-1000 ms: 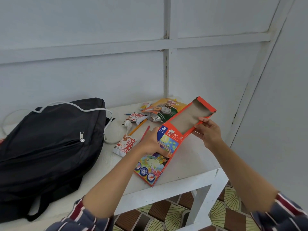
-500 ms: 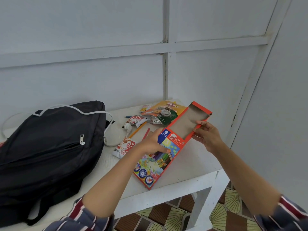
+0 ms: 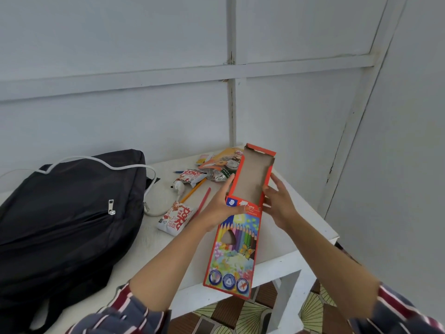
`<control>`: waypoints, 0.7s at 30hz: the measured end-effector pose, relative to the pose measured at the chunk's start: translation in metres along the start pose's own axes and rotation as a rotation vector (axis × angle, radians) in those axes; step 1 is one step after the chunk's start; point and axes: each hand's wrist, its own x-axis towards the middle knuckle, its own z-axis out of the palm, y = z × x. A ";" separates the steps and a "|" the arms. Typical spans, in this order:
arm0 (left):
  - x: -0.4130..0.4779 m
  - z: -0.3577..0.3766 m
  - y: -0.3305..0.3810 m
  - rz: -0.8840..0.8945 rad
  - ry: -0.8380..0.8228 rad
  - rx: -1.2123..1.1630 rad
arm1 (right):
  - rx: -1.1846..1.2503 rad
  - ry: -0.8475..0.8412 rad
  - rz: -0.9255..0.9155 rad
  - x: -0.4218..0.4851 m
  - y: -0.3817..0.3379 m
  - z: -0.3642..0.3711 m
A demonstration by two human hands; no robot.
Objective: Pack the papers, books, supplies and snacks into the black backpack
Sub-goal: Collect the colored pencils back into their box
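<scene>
The left hand (image 3: 220, 206) grips the left side of a pencil box (image 3: 237, 249) at its mouth, thumb across the printed front. The right hand (image 3: 277, 204), fingers only loosely bent, holds the right edge of the box's raised flap (image 3: 252, 179). The flap stands open, showing bare brown card; what the box holds cannot be told. The box's long axis runs from the near end up and away, mouth farthest. Behind the box lie snack packets (image 3: 177, 218) and pencils (image 3: 192, 191) on the worktop (image 3: 289, 227). Left of the box lies the backpack (image 3: 67, 213), contents hidden.
</scene>
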 end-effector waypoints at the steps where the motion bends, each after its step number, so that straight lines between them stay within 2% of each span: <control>1: 0.002 0.002 -0.002 0.015 0.018 -0.007 | 0.013 0.010 -0.003 -0.004 0.005 0.003; 6: 0.005 0.018 -0.005 0.067 0.092 -0.019 | 0.225 0.105 -0.118 -0.013 0.024 0.016; 10: 0.008 0.024 -0.013 0.039 0.221 -0.102 | 0.198 0.211 -0.183 -0.014 0.018 0.021; 14: 0.012 0.024 -0.015 0.041 0.258 -0.129 | 0.181 0.269 -0.191 -0.012 0.014 0.021; 17: 0.011 0.025 -0.013 0.056 0.224 -0.134 | 0.190 0.228 -0.185 -0.011 0.011 0.020; 21: 0.010 0.024 -0.009 0.086 0.195 -0.150 | 0.181 0.040 -0.157 -0.010 0.011 0.017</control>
